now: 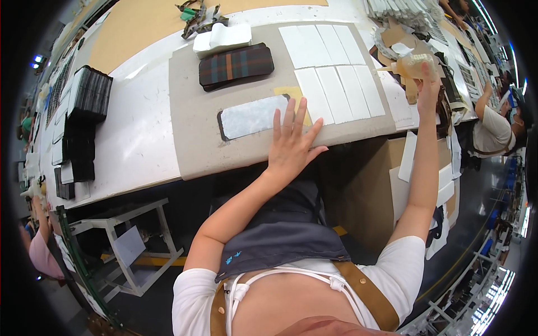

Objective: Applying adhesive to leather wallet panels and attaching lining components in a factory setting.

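Left hand [291, 143] flat, fingers spread, pressing the right end of a white sheet on a dark piece [253, 116] near the grey board's [190, 112] front edge. Right hand [427, 84] wrapped around a translucent glue bottle [412, 66] past the board's right edge.

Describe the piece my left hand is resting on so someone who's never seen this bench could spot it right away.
Find the grey cardboard sheet covering the middle of the white workbench. Near its front edge, under the fingertips of the left hand, lies a silvery-white rounded rectangle with a dark rim. Unlike the plain white strips beside it and the plaid piece behind, it alone looks shiny.
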The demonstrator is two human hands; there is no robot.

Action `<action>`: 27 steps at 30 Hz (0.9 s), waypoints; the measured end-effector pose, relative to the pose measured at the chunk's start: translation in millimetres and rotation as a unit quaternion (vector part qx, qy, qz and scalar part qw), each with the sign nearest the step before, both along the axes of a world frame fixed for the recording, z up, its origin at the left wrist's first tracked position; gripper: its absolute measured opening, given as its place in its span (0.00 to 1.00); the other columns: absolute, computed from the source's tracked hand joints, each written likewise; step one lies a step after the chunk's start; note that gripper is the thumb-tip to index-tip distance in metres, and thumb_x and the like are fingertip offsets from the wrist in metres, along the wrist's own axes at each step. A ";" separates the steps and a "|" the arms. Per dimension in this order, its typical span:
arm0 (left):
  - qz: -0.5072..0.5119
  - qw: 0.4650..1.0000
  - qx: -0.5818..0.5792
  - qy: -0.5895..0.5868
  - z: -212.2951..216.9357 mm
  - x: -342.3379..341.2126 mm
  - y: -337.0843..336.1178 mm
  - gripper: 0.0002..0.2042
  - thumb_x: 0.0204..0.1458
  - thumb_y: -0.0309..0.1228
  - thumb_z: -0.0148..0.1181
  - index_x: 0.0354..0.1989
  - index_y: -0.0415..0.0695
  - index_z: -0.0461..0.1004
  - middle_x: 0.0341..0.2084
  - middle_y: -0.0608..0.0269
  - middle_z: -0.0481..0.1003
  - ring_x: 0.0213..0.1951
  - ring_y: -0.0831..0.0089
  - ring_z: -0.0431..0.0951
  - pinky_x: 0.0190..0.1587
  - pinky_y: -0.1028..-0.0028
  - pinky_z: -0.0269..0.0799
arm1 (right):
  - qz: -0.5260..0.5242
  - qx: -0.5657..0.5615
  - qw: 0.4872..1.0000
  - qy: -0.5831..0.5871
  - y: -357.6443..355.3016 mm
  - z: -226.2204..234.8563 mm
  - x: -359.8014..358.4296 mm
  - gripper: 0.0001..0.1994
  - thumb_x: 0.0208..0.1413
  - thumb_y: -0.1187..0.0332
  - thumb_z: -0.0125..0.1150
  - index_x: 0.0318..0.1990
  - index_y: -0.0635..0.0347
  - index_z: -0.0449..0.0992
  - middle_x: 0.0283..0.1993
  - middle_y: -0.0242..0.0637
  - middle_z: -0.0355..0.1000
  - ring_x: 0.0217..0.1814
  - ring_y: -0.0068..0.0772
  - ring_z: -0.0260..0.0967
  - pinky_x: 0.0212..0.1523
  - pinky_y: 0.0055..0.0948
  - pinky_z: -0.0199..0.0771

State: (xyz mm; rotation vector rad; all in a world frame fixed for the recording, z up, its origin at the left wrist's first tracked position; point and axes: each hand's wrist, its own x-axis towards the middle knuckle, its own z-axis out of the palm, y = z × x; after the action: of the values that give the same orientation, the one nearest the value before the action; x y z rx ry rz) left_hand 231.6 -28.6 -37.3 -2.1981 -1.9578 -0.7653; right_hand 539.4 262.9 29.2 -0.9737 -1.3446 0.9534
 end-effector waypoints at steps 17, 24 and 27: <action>0.000 1.000 0.005 0.006 -2.3 0.1 0.4 0.32 0.47 0.58 0.67 0.61 0.63 0.73 0.74 0.45 0.47 0.75 0.43 0.40 0.73 0.43 0.36 | -0.022 -0.015 0.995 -0.095 17.0 0.2 -10.6 0.44 0.52 0.43 0.72 0.64 0.68 0.60 0.56 0.44 0.68 0.57 0.32 0.71 0.55 0.31 0.76; -0.007 1.000 0.003 0.000 -1.8 -0.1 0.4 0.31 0.48 0.58 0.66 0.61 0.62 0.73 0.74 0.45 0.47 0.75 0.42 0.41 0.73 0.42 0.36 | -0.039 -0.028 0.989 -0.137 2.4 -2.7 17.7 0.45 0.51 0.39 0.70 0.65 0.67 0.62 0.56 0.42 0.69 0.57 0.31 0.71 0.53 0.29 0.76; -0.007 1.000 0.004 -0.006 -1.6 0.3 0.8 0.31 0.48 0.57 0.66 0.61 0.62 0.73 0.74 0.45 0.47 0.75 0.41 0.42 0.73 0.42 0.36 | -0.038 -0.036 0.988 -0.144 -4.0 -4.0 32.0 0.42 0.52 0.39 0.69 0.63 0.64 0.65 0.53 0.39 0.71 0.54 0.28 0.72 0.52 0.27 0.75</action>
State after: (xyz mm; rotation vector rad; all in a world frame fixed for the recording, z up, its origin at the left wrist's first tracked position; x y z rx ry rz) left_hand 231.9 -27.8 -38.8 -2.2115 -1.9436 -0.7884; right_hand 571.4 258.9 25.3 -1.2459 -1.5087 0.8291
